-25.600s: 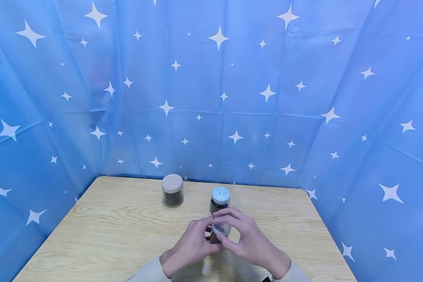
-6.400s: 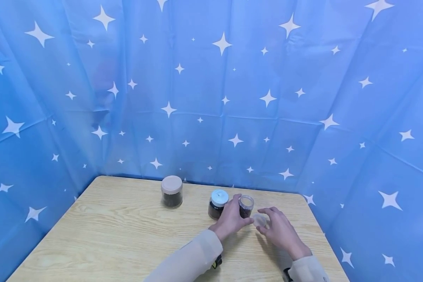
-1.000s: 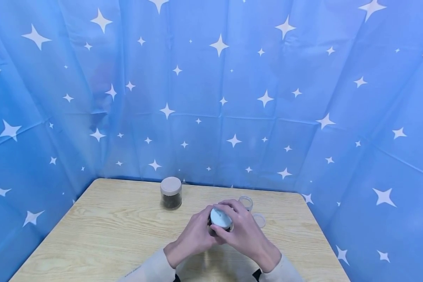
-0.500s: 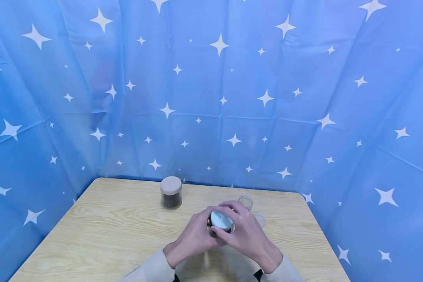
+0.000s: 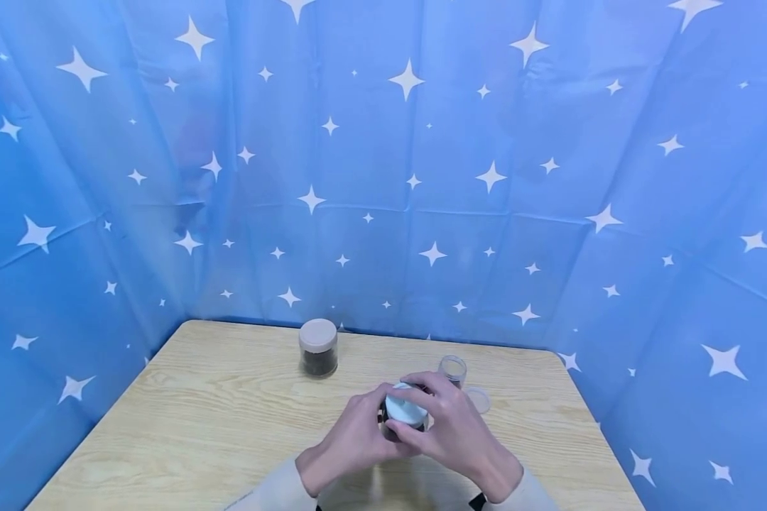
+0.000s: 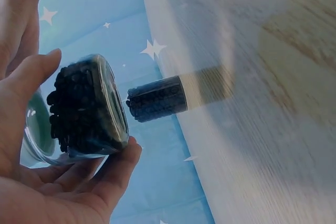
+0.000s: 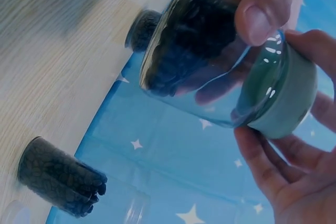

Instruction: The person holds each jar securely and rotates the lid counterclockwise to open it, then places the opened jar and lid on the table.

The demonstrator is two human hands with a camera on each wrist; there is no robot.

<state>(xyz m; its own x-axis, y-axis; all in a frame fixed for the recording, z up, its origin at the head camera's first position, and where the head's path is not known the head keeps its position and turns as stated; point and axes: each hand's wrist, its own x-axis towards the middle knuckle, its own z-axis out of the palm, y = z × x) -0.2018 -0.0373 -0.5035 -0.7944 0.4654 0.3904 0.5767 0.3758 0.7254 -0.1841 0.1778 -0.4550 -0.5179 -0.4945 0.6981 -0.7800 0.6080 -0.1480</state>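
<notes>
Between my hands, at the front middle of the table, is a clear jar (image 7: 194, 40) of dark beans with a light blue lid (image 5: 405, 406). My left hand (image 5: 356, 434) grips its glass body, thumb on one side and fingers on the other. Around the lid curl the fingers and thumb of my right hand (image 5: 454, 430). In the right wrist view the lid (image 7: 296, 98) sits on the jar's mouth. Just beyond my right hand stands a smaller bean jar (image 5: 452, 369) with its mouth uncovered. Its clear lid (image 5: 478, 399) lies flat beside it.
A third jar (image 5: 318, 348) of dark contents, topped by a pale pinkish lid, stands at the back left of the wooden table (image 5: 230, 397). Behind the table's far edge hangs a blue curtain (image 5: 371, 163) with white stars.
Earlier my hands worked on the smaller jar; it now stands uncovered at right, lid laid down. The blue-lidded jar has come forward into both hands. Lately my right fingers have shifted on its lid.
</notes>
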